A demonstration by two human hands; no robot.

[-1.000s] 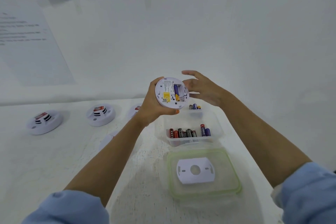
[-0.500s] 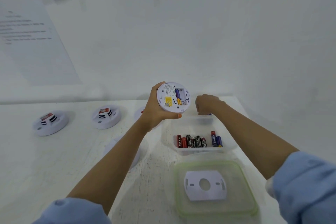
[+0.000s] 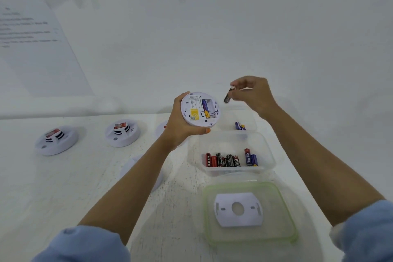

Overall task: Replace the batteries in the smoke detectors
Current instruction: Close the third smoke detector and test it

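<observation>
Light blue left sleeve (image 3: pixel 85 244) and right sleeve (image 3: pixel 368 232), bunched near my elbows; left hand (image 3: pixel 180 127) and right hand (image 3: pixel 253 95) bare.

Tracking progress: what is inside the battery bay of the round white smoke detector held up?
One blue-and-gold battery lies inside; the slot beside it looks empty. The left hand hides the front of the white detector.

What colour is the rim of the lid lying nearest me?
The lid rim is pale green; head view.

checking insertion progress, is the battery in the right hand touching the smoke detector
Apart. The head view shows wall between the battery, pinched by the right hand, and the smoke detector.
</observation>
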